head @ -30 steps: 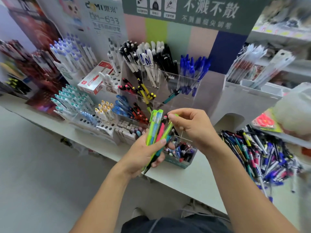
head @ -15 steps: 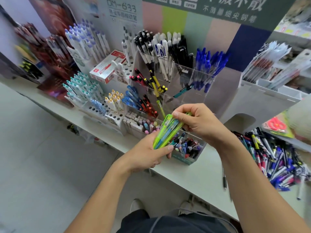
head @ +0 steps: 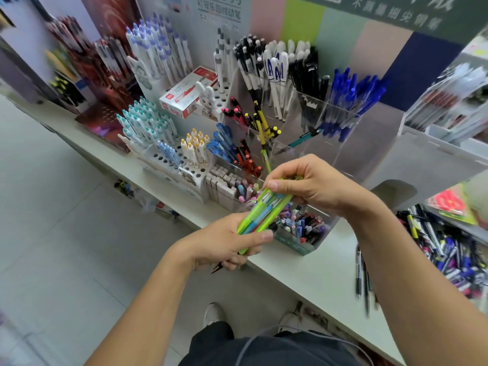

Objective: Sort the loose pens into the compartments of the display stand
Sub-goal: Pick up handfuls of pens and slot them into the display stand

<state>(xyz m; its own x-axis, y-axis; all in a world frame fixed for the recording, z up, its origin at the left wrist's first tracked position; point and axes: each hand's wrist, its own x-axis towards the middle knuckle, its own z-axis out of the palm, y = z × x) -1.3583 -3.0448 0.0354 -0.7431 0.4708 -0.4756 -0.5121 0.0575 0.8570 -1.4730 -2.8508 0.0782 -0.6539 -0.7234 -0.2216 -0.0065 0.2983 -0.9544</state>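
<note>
Pens, a bundle of lime-green and blue plastic ones (head: 260,216), sit clenched in our left hand (head: 227,243); our right hand (head: 307,184) pinches one free, needing its matching clear acrylic compartment (head: 293,146) next.

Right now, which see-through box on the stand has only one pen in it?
The clear box right behind the right hand. Only one teal pen leans in it; the box of blue pens behind it is packed.
</note>
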